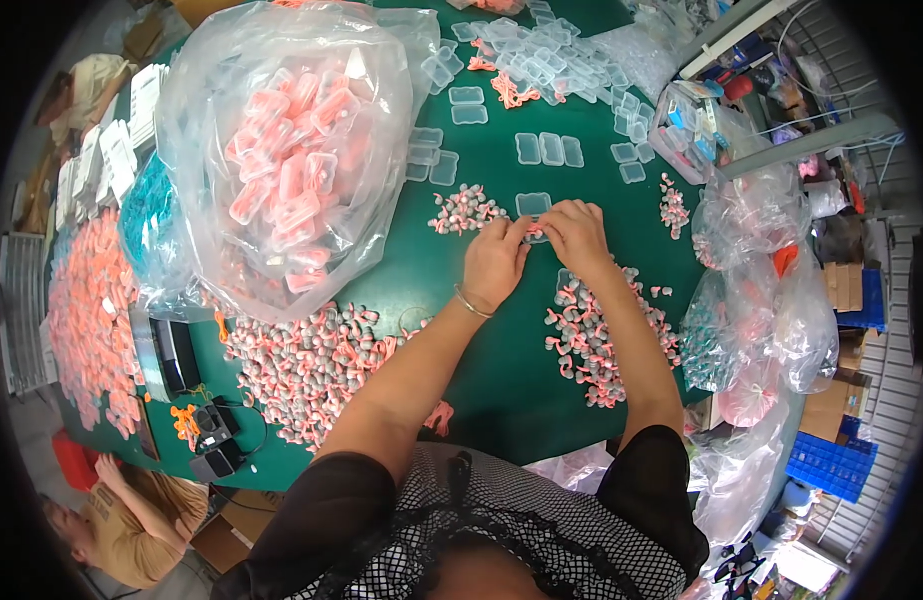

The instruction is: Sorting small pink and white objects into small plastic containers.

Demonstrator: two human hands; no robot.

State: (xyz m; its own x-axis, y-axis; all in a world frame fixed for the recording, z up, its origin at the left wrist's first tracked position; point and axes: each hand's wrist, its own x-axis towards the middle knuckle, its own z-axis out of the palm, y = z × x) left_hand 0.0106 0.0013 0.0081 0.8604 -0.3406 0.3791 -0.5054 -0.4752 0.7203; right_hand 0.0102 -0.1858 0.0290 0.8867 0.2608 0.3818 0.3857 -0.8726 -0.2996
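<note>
Over the green table, my left hand (493,262) and my right hand (579,238) meet at a small clear plastic case (533,204). The lid stands open on the far side, and something pink shows between my fingertips in the near half. Both hands have their fingers closed on the case's near edges; my fingers partly hide its contents. A small heap of pink-and-grey rounded pieces (468,209) lies just left of my left hand. Under my right forearm spreads a larger heap of the same pieces (592,340).
A big clear bag (382,200) of filled pink cases stands at left, beside another heap of pink-and-grey pieces (302,370). Empty clear cases (551,149) lie ahead, many piled at the back. Plastic bags (752,290) line the right edge. Another person (147,520) sits lower left.
</note>
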